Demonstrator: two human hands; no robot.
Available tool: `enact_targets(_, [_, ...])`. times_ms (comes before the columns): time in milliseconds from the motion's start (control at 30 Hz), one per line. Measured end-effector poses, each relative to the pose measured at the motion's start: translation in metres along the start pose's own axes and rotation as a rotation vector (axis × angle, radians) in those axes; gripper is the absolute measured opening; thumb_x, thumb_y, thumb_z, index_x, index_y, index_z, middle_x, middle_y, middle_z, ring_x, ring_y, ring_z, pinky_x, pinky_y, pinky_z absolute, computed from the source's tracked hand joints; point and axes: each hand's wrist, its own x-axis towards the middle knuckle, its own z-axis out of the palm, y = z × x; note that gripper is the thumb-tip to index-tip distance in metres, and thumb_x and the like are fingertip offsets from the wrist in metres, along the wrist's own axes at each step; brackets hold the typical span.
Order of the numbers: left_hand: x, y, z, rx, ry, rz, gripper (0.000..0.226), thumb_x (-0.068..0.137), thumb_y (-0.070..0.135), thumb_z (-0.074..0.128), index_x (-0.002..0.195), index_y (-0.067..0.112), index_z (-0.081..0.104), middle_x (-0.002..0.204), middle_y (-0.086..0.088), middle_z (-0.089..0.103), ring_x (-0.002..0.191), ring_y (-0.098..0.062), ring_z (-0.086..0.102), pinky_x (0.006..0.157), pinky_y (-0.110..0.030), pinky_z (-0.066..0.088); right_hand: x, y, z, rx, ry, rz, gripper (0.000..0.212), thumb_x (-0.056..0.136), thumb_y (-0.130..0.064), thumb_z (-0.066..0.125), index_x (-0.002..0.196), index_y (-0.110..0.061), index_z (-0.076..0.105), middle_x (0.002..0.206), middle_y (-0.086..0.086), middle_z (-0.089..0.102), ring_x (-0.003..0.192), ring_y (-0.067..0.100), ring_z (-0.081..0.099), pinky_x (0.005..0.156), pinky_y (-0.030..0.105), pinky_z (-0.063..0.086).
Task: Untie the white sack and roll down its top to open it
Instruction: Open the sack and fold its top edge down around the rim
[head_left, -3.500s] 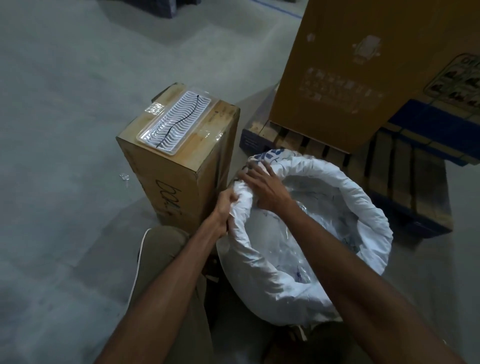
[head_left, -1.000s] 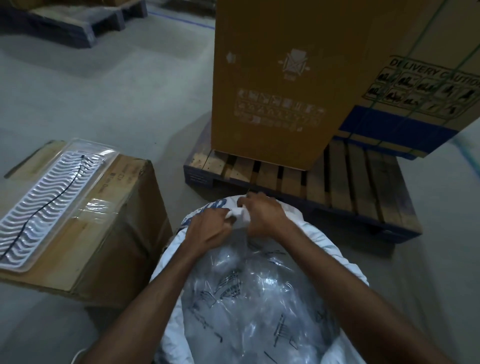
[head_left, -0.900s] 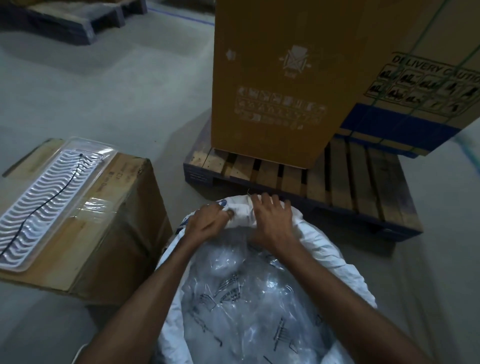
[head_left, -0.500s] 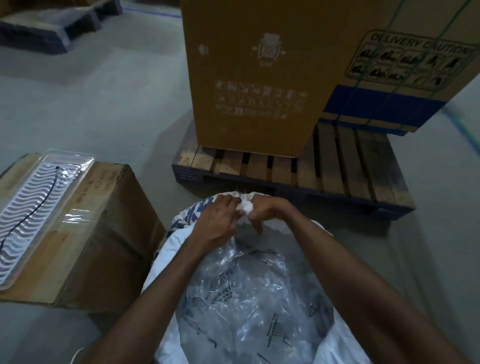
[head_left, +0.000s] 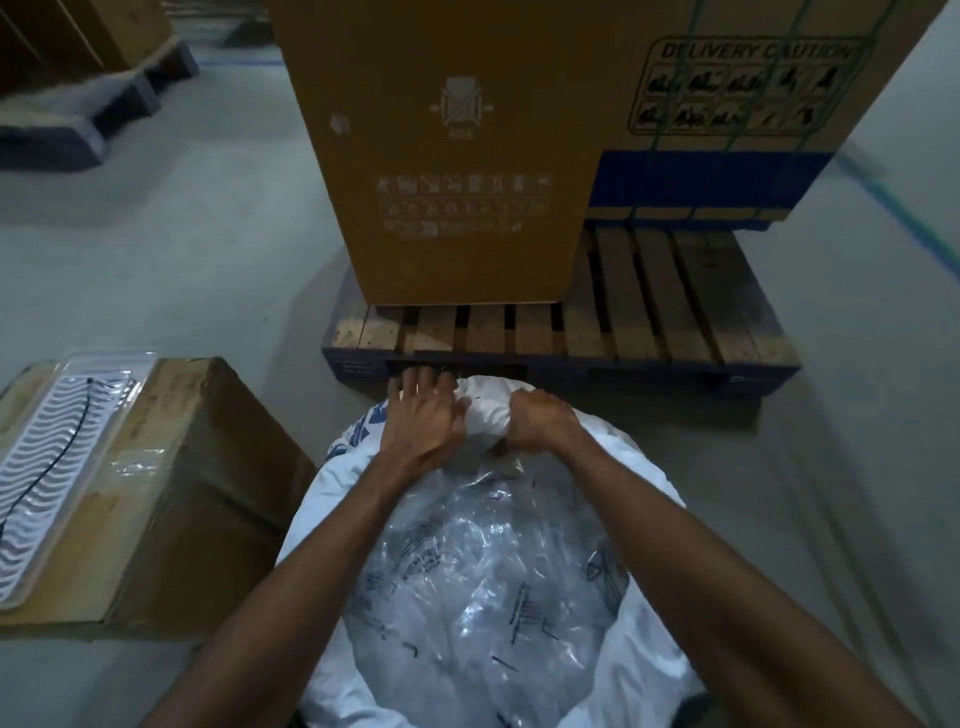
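While our right hand (head_left: 540, 421) curls tight around the rolled far rim of the white sack (head_left: 649, 483), our left hand (head_left: 423, 415) lies on that rim with fingers straight and spread. We have the sack on the floor below us, clear plastic (head_left: 488, 582) showing inside. Just beyond stands a wooden pallet (head_left: 675, 312); a cardboard box (head_left: 197, 467) crowds our left. The carton (head_left: 727, 104) reads "DELIVERY CAUTION".

Matt white woven sack (head_left: 641, 467), glossy clear plastic liner (head_left: 483, 571), rough wooden pallet (head_left: 670, 306).
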Motion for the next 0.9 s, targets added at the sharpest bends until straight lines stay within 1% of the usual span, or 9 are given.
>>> enact_targets(100, [0.0,0.01,0.002,-0.105,-0.022,0.143,0.054,0.1,0.048,0.025,0.142,0.02,0.047,0.142,-0.011,0.049,0.131,-0.028,0.042,0.112,-0.048,0.033,0.009,0.002,-0.025,0.092,-0.258,-0.038,0.103,0.051,-0.06,0.094,0.133,-0.011,0.057,0.122,0.003,0.065,0.104,0.025,0.062,0.093,0.036,0.052])
enact_targets(233, [0.012,0.02,-0.002,-0.172,-0.119,0.198,0.035,0.101,0.036,0.038,0.122,0.017,0.059,0.121,-0.011,0.065,0.109,-0.025,0.054,0.094,-0.042,0.043,0.011,0.017,-0.029,0.254,-0.334,-0.025,0.108,0.062,-0.06,0.09,0.149,-0.013,0.045,0.145,0.004,0.054,0.125,0.027,0.055,0.108,0.039,0.045])
enact_targets(300, [0.02,0.025,-0.002,-0.163,-0.112,0.141,0.025,0.095,0.031,0.045,0.105,0.017,0.064,0.107,-0.011,0.068,0.095,-0.025,0.056,0.087,-0.041,0.045,0.0,0.021,-0.021,0.248,-0.202,-0.069,0.099,0.074,-0.059,0.082,0.153,-0.015,0.041,0.154,0.008,0.046,0.135,0.03,0.048,0.111,0.04,0.042])
enact_targets(400, [0.029,0.028,0.004,-0.223,-0.123,-0.03,0.03,0.09,0.036,0.042,0.085,0.019,0.066,0.086,-0.008,0.069,0.076,-0.022,0.06,0.081,-0.04,0.052,-0.03,0.027,-0.001,-0.015,0.224,-0.081,0.071,0.095,-0.054,0.06,0.151,-0.016,0.038,0.15,0.012,0.045,0.132,0.033,0.045,0.105,0.047,0.039])
enact_targets(467, [0.037,0.029,0.005,-0.273,-0.151,-0.101,0.037,0.092,0.042,0.04,0.087,0.018,0.068,0.083,-0.006,0.068,0.074,-0.02,0.061,0.081,-0.04,0.054,-0.051,0.034,0.011,-0.041,0.447,0.049,0.055,0.102,-0.052,0.047,0.142,-0.014,0.045,0.137,0.011,0.052,0.12,0.031,0.053,0.095,0.045,0.043])
enact_targets(500, [0.041,0.03,0.006,-0.28,-0.187,-0.111,0.04,0.095,0.044,0.04,0.093,0.017,0.069,0.088,-0.007,0.069,0.078,-0.021,0.062,0.083,-0.04,0.054,-0.055,0.039,0.018,0.003,0.465,0.094,0.052,0.104,-0.051,0.042,0.139,-0.013,0.048,0.132,0.01,0.054,0.115,0.03,0.057,0.09,0.043,0.046])
enact_targets(600, [0.049,0.032,0.002,-0.222,-0.313,-0.077,0.047,0.099,0.046,0.036,0.11,0.013,0.067,0.109,-0.011,0.067,0.094,-0.025,0.06,0.092,-0.041,0.05,-0.053,0.046,0.026,0.091,0.396,0.084,0.047,0.107,-0.044,0.039,0.139,-0.011,0.05,0.129,0.012,0.059,0.113,0.03,0.061,0.086,0.041,0.049])
enact_targets(800, [0.019,0.052,0.013,-0.116,-0.07,0.298,0.048,0.106,0.047,0.028,0.135,0.022,0.057,0.142,-0.002,0.055,0.133,-0.021,0.048,0.117,-0.046,0.026,-0.026,0.061,0.015,0.598,0.102,0.218,0.044,0.103,-0.045,0.047,0.125,-0.012,0.065,0.121,0.015,0.068,0.115,0.036,0.064,0.087,0.036,0.048])
enact_targets(900, [0.015,0.068,0.015,-0.053,-0.133,0.378,0.042,0.104,0.047,0.028,0.123,0.026,0.06,0.127,-0.002,0.065,0.124,-0.019,0.055,0.117,-0.049,0.027,-0.013,0.07,0.017,0.786,-0.12,0.277,0.065,0.098,-0.063,0.044,0.135,-0.011,0.059,0.133,0.012,0.064,0.127,0.028,0.059,0.102,0.039,0.045])
